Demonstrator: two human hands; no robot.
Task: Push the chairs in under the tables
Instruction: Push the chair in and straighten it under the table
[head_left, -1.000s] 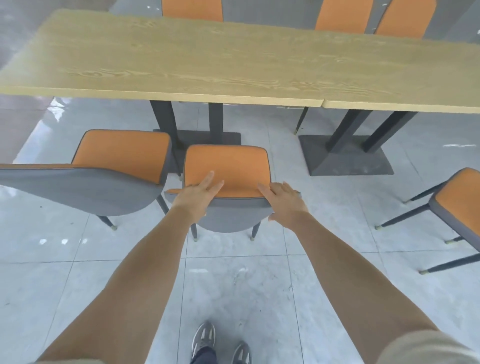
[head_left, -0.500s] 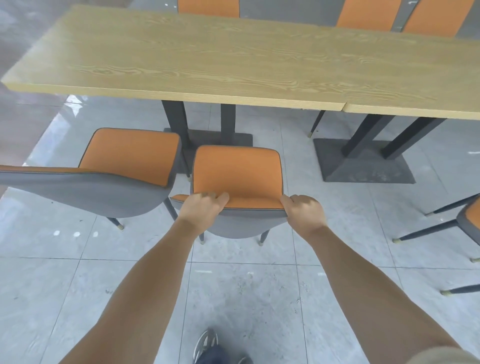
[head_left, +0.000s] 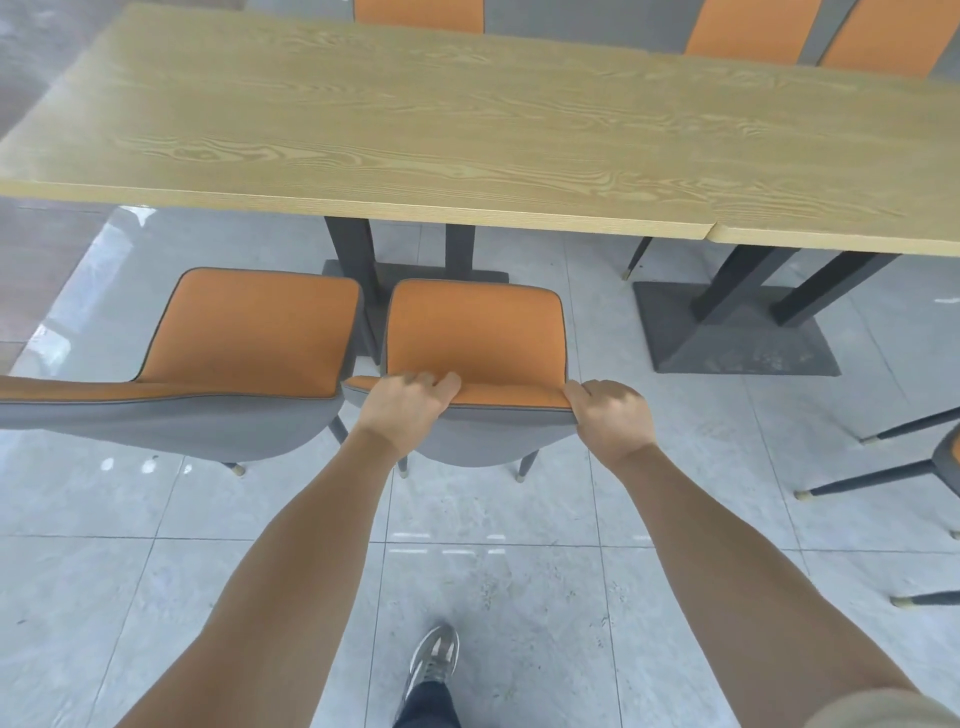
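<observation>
Left hand (head_left: 402, 402) and right hand (head_left: 608, 413) both clamped over the top edge of the backrest of the middle chair (head_left: 475, 338), fingers curled onto the orange front, one hand toward each end of the rail. Chair stands short of the table (head_left: 415, 130); seat front not yet under the table edge, in line with the table's dark pedestal (head_left: 358, 265). Judged: rigid shell, thin legs, light enough to slide on smooth tile; top-rail hold suits an even push. Neighbour chair (head_left: 249, 332) sits just left of it, also out. No containers in view.
</observation>
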